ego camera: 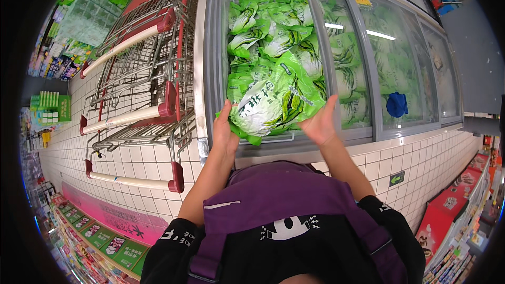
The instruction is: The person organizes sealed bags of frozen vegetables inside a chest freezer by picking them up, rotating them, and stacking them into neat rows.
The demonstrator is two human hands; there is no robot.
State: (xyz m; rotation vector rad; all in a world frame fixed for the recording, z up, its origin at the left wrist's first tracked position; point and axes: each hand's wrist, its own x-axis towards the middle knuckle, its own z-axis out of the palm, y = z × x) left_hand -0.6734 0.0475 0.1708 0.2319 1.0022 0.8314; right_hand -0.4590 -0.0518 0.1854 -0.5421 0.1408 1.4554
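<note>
Between both hands is a large green-and-white plastic bag [276, 100] with a leafy vegetable pictured on it, tilted over the opening of a chest freezer. My left hand [225, 130] grips its left edge, thumb up. My right hand [321, 121] holds its lower right edge. Beneath and behind it, many similar green packages [286, 39] fill the open freezer bay. What the bags contain is hidden. The freezer's sliding glass lid [390, 59] covers more such packages on the right.
Nested metal shopping carts [134, 122] with red-and-cream handles stand close at the left. The freezer's grey near rim [272, 150] runs before my body. A blue object [397, 105] lies on the glass lid. Red display boxes [444, 205] stand at the lower right, stocked shelves [94, 240] at the lower left.
</note>
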